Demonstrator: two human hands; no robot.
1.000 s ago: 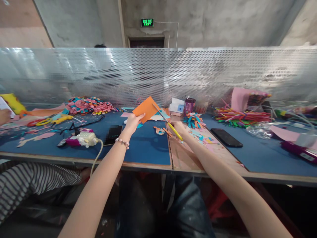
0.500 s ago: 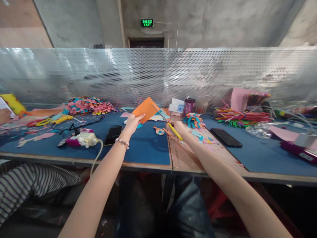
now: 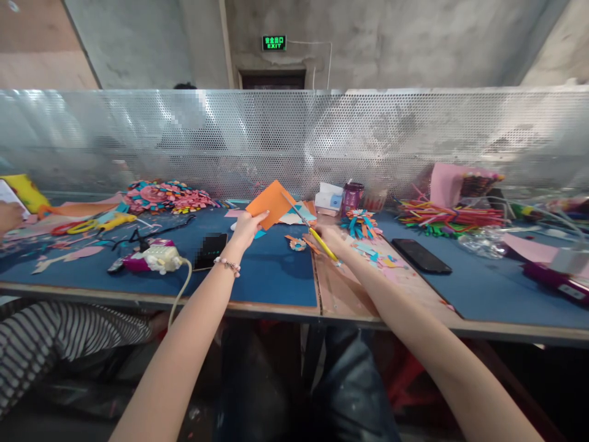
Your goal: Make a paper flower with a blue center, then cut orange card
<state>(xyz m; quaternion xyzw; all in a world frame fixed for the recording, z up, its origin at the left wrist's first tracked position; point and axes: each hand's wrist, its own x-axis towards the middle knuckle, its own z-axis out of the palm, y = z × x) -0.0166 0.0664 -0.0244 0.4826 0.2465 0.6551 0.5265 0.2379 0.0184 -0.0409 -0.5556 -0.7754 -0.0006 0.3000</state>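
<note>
An orange sheet of paper (image 3: 272,202) is pinched in my left hand (image 3: 247,230) and held tilted above the table. My right hand (image 3: 330,238) grips yellow-handled scissors (image 3: 322,240). Their blades point up and left at the sheet's right edge; whether they are open there is hard to tell. Below the hands, on the blue mat (image 3: 271,279), lies a small curled orange-and-white paper piece (image 3: 297,244). Close to my right hand sits a bundle of fringed blue and orange paper (image 3: 361,224), with coloured scraps (image 3: 389,263) scattered nearby.
A perforated metal partition (image 3: 391,141) runs behind the table. To the left are a power strip (image 3: 159,256) with its cord, a phone (image 3: 210,250) and a pile of paper pieces (image 3: 165,196). Another phone (image 3: 421,255) and coloured strips (image 3: 453,215) lie right. A co-worker's hand (image 3: 10,216) shows far left.
My hands, the orange paper and the scissors stay almost in place. The co-worker's hand at the far left has shifted slightly.
</note>
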